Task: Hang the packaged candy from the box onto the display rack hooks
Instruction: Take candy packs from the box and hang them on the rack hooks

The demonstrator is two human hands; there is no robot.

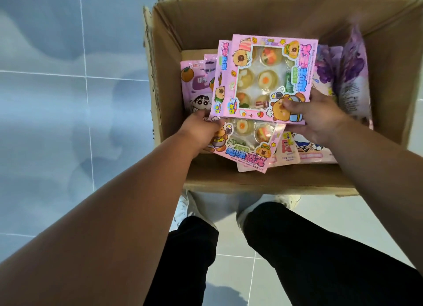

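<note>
Head view, steep downward, close over open box (274, 15).

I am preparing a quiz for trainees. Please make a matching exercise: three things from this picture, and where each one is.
1 windowed candy pack
2 grape pouch
3 orange-print pouch

A left side of the cardboard box
B right side of the box
C held by left hand and right hand

Pairs: 1-C, 2-B, 3-A
</note>
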